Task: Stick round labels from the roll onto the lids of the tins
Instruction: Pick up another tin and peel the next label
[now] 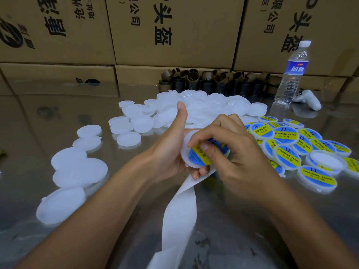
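Observation:
My left hand [171,150] holds a white round lid [189,158] from below, thumb stretched upward. A blue and yellow round label [198,155] lies on that lid. My right hand [231,148] presses the label down with its thumb and curled fingers. A white strip of backing paper [180,210] hangs from under my hands toward the near edge. Several bare white lids [77,167] lie on the left and in a heap [194,107] at the back. Several labelled lids [291,146] are piled on the right.
The shiny metal table [48,117] reflects the cardboard boxes [171,30] stacked behind it. Brown empty roll cores [213,80] stand at the back. A water bottle [293,74] and a white controller [308,100] sit at the back right.

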Motion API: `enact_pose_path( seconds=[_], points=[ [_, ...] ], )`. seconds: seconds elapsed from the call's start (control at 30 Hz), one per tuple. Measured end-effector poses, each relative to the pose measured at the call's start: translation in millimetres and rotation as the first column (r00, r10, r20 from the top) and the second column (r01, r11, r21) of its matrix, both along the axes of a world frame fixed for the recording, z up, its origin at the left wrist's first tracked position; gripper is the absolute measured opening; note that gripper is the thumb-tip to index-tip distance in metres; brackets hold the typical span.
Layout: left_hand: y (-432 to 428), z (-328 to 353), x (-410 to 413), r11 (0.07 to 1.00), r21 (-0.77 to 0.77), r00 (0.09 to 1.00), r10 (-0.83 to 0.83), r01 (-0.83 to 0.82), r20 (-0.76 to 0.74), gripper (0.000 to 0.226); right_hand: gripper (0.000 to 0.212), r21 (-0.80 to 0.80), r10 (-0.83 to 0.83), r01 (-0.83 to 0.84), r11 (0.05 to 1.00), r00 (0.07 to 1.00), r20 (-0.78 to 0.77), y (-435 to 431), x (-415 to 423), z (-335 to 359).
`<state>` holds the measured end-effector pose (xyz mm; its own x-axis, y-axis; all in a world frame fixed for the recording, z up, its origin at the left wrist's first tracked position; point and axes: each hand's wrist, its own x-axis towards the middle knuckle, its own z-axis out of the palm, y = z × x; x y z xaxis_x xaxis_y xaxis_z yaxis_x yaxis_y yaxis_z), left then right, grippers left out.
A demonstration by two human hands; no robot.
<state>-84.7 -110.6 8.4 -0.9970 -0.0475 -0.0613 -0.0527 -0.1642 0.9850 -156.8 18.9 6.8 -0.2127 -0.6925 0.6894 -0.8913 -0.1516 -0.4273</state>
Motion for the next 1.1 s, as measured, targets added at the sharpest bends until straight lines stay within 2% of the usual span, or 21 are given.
enact_pose_path(
  seconds=[0.37, 0.67, 1.1],
  points=[
    [3.1, 1.1, 0.3, 1.000, 0.001, 1.000, 0.024, -0.024, -0.009, 0.098, 0.022, 0.007, -0.008, 0.008, 1.000, 0.999, -0.034, -0.5, 0.8, 0.0],
    [2.0, -0.7, -1.4, 0.998, -0.055, 0.999, 0.034, -0.034, -0.012, 0.099, 0.022, 0.006, -0.032, 0.033, 0.999, 0.997, -0.067, -0.2, 1.0, -0.3],
    [2.7, -2.6, -2.0, 1.000, 0.021, 1.000, 0.011, -0.010, -0.026, 0.101, 0.021, -0.036, -0.075, 0.071, 0.997, 0.991, -0.112, -1.6, -0.2, -0.7]
  ],
)
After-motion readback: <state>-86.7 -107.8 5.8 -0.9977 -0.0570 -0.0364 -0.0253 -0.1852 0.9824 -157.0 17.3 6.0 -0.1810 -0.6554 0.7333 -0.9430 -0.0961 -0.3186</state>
